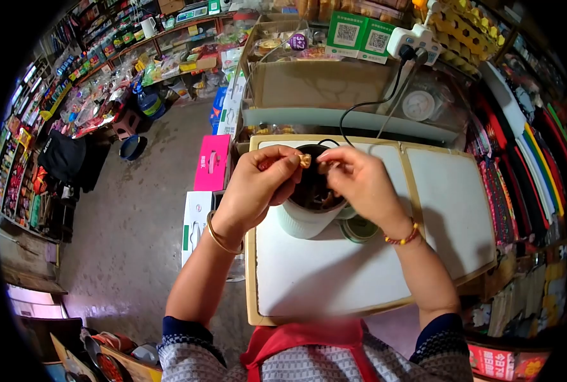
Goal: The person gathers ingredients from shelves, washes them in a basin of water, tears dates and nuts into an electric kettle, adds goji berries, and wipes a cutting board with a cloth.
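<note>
Head view: the largest surface noted is the grey concrete floor point(130, 235), at the left of the frame. Next in size, a white-topped counter point(309, 280) with a tan border occupies the centre and right. On its upper part, at mid-frame, stands an upright white cylindrical container point(304, 223) with dark contents. Above the container's opening are both hands. The left hand point(267, 181) is closed in a pinch, thumb against fingers. The right hand point(357, 178) is partly curled, fingertips near the left; whether it grips anything cannot be determined. A bright pink rectangular box with a handle point(211, 162) lies left of the counter. Two green QR-code cards point(360, 37) and a white power strip with plugs point(415, 48) are at upper right of centre. Smallest item: a golden-brown irregular piece point(305, 160), at the left fingertips, over the container; its material cannot be established.
</note>
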Demonstrator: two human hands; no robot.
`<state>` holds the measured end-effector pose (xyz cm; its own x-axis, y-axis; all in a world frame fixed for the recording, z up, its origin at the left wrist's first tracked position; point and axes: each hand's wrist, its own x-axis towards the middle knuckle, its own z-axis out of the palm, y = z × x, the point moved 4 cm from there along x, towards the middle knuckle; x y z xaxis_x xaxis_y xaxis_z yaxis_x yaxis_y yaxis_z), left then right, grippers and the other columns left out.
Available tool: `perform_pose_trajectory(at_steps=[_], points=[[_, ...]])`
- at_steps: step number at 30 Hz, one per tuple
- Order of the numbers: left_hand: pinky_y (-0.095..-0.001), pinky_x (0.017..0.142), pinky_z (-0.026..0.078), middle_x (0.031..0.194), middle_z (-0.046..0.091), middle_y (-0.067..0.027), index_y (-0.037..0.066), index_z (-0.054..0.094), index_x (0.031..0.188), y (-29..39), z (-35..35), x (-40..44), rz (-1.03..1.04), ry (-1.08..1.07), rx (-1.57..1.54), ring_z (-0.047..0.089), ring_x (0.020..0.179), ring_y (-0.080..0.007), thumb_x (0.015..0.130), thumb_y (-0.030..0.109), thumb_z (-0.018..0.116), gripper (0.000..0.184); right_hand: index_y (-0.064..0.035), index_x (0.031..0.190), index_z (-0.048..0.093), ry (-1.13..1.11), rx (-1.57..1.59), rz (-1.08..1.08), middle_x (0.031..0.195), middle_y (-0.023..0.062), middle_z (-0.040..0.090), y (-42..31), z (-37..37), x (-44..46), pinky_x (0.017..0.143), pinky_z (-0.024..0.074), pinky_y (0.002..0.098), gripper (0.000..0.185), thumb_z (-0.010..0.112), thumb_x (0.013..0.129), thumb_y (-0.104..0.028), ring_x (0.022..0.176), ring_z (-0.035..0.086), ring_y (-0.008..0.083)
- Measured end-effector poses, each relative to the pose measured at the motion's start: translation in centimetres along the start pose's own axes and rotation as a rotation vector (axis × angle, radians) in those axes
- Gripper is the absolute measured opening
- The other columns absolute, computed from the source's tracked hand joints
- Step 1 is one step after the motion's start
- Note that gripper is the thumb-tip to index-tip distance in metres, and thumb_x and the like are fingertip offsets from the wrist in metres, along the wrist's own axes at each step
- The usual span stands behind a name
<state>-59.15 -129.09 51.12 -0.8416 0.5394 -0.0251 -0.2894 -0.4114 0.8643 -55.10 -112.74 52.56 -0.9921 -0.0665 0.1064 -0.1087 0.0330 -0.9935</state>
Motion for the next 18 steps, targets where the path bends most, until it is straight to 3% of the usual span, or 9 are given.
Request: perform_pose_trajectory(at_steps=[2,3,6,8,11,16,18], points=[[-0.0181,0.041,0.028,0.069,0.055,-0.0003,-0.002,0.06,0.093,0.8,0.6,-0.5,0.015,0.077,0.255,0.042,0.049,-0.0032,0.09,0.014,0.057,0.016,0.0019,0.102,0.058,0.03,-0.717,-0.563,0.095,0.0131,0.059,-1.8,1.2,-0.7,0.075,0.048,0.0313,0.022,0.06,0.08,0.0,0.084,0.059,0.0259],[-0.0181,0.041,0.028,0.069,0.055,-0.0003,-0.002,0.06,0.093,0.8,0.6,-0.6,0.012,0.078,0.255,0.042,0.049,-0.0032,0.09,0.014,0.057,0.016,0.0019,0.103,0.059,-0.028,-0.681,-0.492,0.108,0.0172,0.055,-2.0,1.4,-0.6,0.087,0.0433,0.036,0.027,0.062,0.076,0.0,0.1,0.054,0.0346],[-0.0184,0.041,0.029,0.067,0.054,0.0007,-0.002,0.06,0.091,1.1,0.7,-0.4,0.031,0.018,0.398,0.041,0.05,-0.0023,0.09,0.014,0.057,0.017,0.0013,0.103,0.059,0.088,-0.768,-0.633,0.107,0.0174,0.056,-2.7,1.2,-0.5,0.085,0.0446,0.0362,0.026,0.061,0.077,0.0,0.098,0.056,0.0332],[-0.0186,0.042,0.029,0.067,0.054,0.0007,-0.003,0.06,0.09,1.1,0.9,-0.5,-0.045,-0.043,0.479,0.041,0.05,-0.0024,0.09,0.013,0.057,0.017,-0.0002,0.104,0.06,0.036,-0.628,-0.57,0.101,0.0165,0.059,-2.8,1.2,-0.6,0.078,0.0478,0.0349,0.026,0.061,0.078,0.0,0.09,0.059,0.0316],[-0.0183,0.042,0.029,0.067,0.054,0.0006,-0.004,0.06,0.091,0.7,1.0,-0.4,-0.092,-0.012,0.395,0.042,0.05,-0.0032,0.089,0.012,0.059,0.016,-0.0015,0.101,0.06,-0.004,-0.708,-0.703,0.084,0.0131,0.061,-2.8,1.7,-0.9,0.062,0.0498,0.033,0.023,0.062,0.078,0.001,0.073,0.062,0.0295],[-0.0184,0.043,0.031,0.067,0.055,0.0005,-0.005,0.06,0.092,-0.1,1.4,-0.7,-0.069,0.011,0.325,0.044,0.052,-0.0037,0.085,0.008,0.06,0.015,-0.0018,0.096,0.06,0.088,-0.751,-0.643,0.083,0.0133,0.061,-2.5,2.2,-1.5,0.062,0.0504,0.0332,0.018,0.063,0.078,0.0,0.073,0.062,0.0293],[-0.0191,0.046,0.035,0.067,0.055,0.0003,-0.006,0.06,0.093,0.6,2.2,-1.1,0.055,0.072,0.514,0.046,0.055,-0.0037,0.082,0.006,0.06,0.017,-0.0017,0.094,0.059,0.127,-0.738,-0.663,0.082,0.0131,0.062,-2.6,2.3,-1.6,0.061,0.0507,0.0326,0.016,0.062,0.078,0.0,0.071,0.063,0.028]])
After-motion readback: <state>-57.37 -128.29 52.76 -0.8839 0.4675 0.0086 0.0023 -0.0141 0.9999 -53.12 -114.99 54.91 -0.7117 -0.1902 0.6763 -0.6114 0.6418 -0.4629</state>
